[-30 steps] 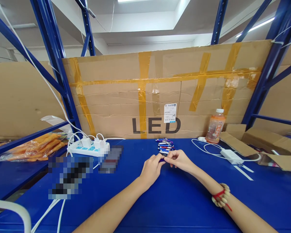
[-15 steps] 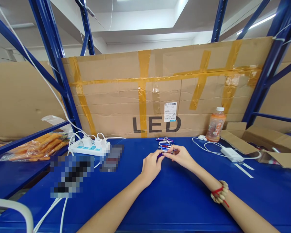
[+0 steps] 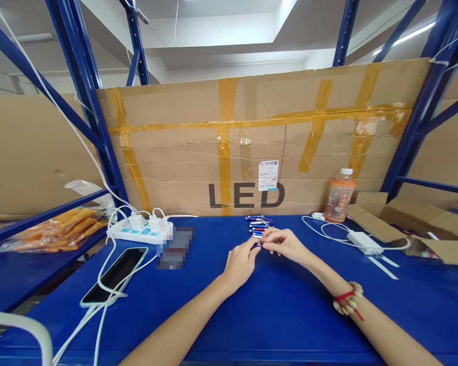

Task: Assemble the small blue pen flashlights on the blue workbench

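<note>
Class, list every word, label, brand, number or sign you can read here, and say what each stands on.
"LED": large black letters on the cardboard panel.
White label on that panel, overlapping the D: print too small to read.
Bottle: lettering too blurred to read.
Pen-like items: no readable text.

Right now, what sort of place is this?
Probably a workshop or storeroom: blue rack posts frame the blue work surface, and a taped cardboard sheet printed LED stands behind it.
</note>
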`<state>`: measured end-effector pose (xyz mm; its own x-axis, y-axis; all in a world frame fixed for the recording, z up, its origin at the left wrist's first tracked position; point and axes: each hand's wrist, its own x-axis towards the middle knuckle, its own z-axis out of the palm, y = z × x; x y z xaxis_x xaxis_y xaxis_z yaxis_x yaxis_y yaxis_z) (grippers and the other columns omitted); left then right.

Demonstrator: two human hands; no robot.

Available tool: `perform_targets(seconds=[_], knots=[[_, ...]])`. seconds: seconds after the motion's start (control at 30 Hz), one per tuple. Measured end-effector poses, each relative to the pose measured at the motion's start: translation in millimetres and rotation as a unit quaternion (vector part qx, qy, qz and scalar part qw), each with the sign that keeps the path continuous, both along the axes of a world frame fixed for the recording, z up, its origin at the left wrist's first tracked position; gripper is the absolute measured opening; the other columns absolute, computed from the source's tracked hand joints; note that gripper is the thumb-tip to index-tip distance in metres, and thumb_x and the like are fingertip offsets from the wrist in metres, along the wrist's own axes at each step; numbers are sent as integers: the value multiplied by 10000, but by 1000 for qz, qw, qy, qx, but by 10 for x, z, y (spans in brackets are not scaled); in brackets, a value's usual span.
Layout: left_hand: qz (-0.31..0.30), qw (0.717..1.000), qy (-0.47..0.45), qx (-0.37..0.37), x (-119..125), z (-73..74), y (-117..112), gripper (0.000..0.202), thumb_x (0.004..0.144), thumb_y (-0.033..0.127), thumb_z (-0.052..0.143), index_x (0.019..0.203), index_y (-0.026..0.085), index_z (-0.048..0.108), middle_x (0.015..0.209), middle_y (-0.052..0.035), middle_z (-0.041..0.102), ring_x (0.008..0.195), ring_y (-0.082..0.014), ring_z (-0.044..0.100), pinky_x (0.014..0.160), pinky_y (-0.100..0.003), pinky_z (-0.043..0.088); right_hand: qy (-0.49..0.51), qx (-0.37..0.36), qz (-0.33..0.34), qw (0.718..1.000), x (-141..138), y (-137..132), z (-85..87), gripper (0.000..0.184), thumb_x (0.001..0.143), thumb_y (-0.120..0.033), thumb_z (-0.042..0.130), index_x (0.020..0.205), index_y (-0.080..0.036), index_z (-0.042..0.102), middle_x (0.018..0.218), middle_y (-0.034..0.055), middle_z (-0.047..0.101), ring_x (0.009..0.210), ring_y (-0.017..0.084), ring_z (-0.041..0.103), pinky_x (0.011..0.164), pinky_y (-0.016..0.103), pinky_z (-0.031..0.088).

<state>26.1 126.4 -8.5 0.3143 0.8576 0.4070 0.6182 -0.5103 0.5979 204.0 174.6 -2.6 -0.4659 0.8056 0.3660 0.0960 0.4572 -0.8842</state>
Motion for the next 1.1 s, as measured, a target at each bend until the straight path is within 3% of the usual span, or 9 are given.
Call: perform_targets(seconds=[0.27, 0.5, 0.67, 1.1], knots=[[-25, 999, -16, -19, 4, -29, -1, 258, 933, 350, 333, 1155, 258, 427, 1042, 1, 617, 927, -192, 598, 761, -291, 438, 14, -12, -16, 1000, -3, 1, 34, 376, 611, -472, 769, 661, -114, 667, 846, 66, 542, 497, 76, 525, 383, 156, 403], [-41, 999, -28, -6, 7, -67, 12, 184, 946, 280, 248, 1063, 188, 356, 1004, -62, 590, 890, -182, 589, 762, -307, 434, 27, -18, -18, 999, -2, 0, 18, 377, 598, -461, 778, 656, -108, 659, 846, 69, 553, 489, 70, 517, 378, 155, 404], [-56, 998, -9, -19, -26, -73, 23, 119, 935, 242, 280, 998, 189, 366, 880, -28, 594, 803, -160, 585, 720, -265, 423, 23, -28, -9, 999, -14, -19, -29, 427, 588, -498, 773, 617, -103, 612, 830, 68, 557, 479, 80, 523, 357, 155, 391], [-66, 998, 17, 13, -27, -91, 31, 64, 910, 212, 333, 869, 196, 379, 800, -1, 600, 741, -147, 591, 668, -230, 409, -6, -10, 19, 1000, 12, -13, -79, 399, 632, -476, 765, 623, -105, 619, 715, 43, 525, 504, 98, 531, 377, 159, 397]])
